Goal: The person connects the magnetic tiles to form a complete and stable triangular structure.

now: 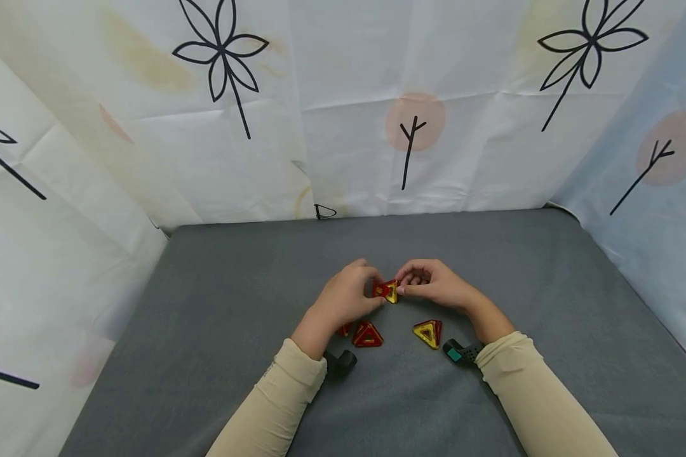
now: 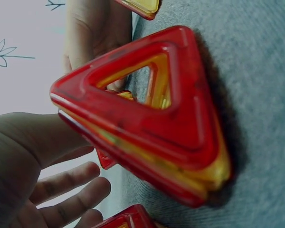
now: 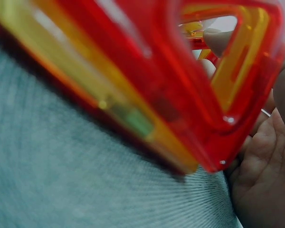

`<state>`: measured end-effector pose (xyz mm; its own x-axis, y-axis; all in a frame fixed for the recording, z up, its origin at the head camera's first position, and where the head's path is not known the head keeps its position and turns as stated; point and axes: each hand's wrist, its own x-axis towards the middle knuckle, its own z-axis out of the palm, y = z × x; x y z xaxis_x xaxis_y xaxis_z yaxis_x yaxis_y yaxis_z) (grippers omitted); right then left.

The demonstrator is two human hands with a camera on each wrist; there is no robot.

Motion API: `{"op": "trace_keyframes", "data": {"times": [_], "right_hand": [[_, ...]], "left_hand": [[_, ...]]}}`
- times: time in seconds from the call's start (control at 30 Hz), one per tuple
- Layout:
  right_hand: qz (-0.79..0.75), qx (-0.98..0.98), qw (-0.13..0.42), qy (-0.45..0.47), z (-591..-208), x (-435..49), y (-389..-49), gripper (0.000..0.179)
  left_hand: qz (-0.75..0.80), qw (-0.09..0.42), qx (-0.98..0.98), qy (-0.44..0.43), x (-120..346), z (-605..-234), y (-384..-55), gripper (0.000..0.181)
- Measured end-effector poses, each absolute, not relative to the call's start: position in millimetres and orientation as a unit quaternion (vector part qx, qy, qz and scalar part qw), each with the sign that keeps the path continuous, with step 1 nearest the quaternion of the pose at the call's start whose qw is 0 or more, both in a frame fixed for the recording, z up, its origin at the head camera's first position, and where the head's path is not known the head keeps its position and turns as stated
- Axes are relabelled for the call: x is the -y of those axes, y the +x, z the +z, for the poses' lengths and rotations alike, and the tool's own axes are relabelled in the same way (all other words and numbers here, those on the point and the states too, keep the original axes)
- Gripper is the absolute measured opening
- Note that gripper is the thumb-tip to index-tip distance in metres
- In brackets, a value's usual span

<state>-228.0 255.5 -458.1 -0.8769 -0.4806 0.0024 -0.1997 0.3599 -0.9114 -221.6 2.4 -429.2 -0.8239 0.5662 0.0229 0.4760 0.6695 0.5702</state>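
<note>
Two small translucent triangular tiles meet between the hands in the head view, a red tile (image 1: 378, 289) on the left and a yellow tile (image 1: 392, 292) on the right. My left hand (image 1: 345, 295) pinches the red one between thumb and fingers. At the outer edge of the yellow one, my right hand (image 1: 441, 285) pinches with thumb and forefinger, its other fingers curled. Just below the left hand lies a stack of red and yellow triangular tiles (image 1: 368, 343), which looms large in the left wrist view and partly hides the held pieces there.
A yellow and red triangular tile stack (image 1: 422, 333) lies below the right hand. Another red tile (image 1: 343, 330) is partly hidden beneath the left wrist. Grey cloth (image 1: 234, 285) covers the table, and patterned white curtains (image 1: 354, 152) rise behind and at both sides.
</note>
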Motion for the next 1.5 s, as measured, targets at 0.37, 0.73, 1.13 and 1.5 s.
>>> {"op": "trace_keyframes", "data": {"times": [0.37, 0.73, 1.13, 1.5], "right_hand": [[-0.522, -0.817, 0.133, -0.205, -458.5, -256.3, -227.2, 0.019], [-0.523, -0.817, 0.132, -0.202, -460.0, -256.8, -226.8, 0.019], [-0.526, -0.815, 0.132, -0.207, -459.9, -257.3, -227.3, 0.019], [-0.524, -0.816, 0.137, -0.203, -457.5, -255.2, -227.1, 0.019]], "left_hand": [[0.291, 0.081, -0.912, 0.279, -5.5, -429.5, -220.5, 0.021], [0.295, 0.079, -0.91, 0.281, -6.6, -429.0, -219.1, 0.02], [0.296, 0.079, -0.908, 0.285, -6.5, -430.7, -220.1, 0.022], [0.297, 0.083, -0.911, 0.273, -0.3, -428.3, -220.8, 0.024]]}}
